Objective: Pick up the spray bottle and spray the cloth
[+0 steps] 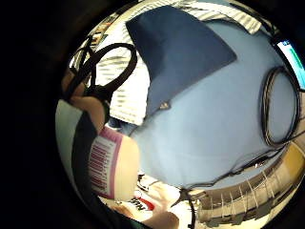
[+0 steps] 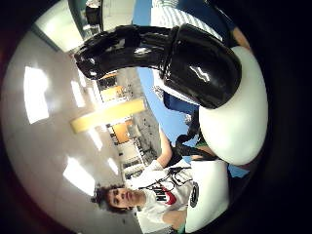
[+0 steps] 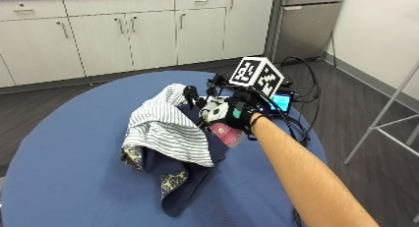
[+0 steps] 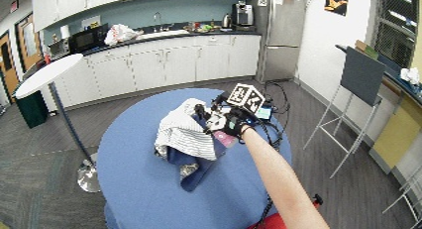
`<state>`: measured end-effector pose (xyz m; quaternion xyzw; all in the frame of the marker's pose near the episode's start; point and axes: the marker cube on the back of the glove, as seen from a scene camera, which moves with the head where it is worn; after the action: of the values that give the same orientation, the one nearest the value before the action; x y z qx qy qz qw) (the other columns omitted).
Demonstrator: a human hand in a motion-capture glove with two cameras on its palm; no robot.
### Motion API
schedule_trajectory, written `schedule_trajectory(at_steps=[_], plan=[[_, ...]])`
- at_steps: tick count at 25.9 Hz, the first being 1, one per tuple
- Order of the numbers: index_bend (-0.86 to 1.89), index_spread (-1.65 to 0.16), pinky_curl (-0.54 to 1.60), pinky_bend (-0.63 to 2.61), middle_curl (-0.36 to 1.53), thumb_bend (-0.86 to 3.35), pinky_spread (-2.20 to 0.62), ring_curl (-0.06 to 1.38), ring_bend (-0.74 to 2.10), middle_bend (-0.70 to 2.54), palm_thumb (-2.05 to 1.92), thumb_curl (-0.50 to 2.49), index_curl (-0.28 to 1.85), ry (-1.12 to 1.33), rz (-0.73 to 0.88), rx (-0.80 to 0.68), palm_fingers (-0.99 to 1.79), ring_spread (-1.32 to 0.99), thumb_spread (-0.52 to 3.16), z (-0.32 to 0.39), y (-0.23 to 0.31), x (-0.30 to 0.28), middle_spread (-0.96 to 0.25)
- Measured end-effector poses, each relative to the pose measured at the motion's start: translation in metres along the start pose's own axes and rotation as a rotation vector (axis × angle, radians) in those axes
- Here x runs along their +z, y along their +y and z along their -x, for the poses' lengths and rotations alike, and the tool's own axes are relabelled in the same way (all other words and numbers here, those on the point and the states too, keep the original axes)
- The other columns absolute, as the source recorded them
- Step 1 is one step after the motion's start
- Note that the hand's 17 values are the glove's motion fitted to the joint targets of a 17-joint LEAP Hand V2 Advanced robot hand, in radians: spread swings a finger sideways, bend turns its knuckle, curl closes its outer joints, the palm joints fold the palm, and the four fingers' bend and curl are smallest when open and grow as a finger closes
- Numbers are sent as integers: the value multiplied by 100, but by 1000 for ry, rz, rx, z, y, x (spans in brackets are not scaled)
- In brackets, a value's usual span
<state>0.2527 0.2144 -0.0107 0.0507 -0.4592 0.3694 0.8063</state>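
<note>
Outside view: the spray bottle (image 3: 219, 120) is gripped by the gloved right hand (image 3: 241, 114) and held up beside the striped cloth (image 3: 167, 128) heaped on the blue worktop (image 3: 72, 153); pickup is judged done, spraying left. Wide outside view: the black nozzle is aimed at the soft, crumpled fabric. Thumb-side palm view: a glossy black spray head on smooth white plastic is shown. Little-finger-side palm view: a barcode label and dark navy fabric (image 1: 181, 52) are seen.
</note>
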Motion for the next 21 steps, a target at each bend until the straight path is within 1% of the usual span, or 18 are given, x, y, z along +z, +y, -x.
schedule_trajectory(at_steps=[13, 21], plan=[[9, -19, 38, 41, 48, -3, -10, 44, 63, 39, 96, 60, 21, 39, -23, 29, 111, -12, 71, -6, 8, -10, -10], [8, -19, 39, 41, 48, -3, -10, 44, 63, 39, 96, 61, 21, 34, -48, 3, 111, -12, 69, -1, 12, -14, -10]])
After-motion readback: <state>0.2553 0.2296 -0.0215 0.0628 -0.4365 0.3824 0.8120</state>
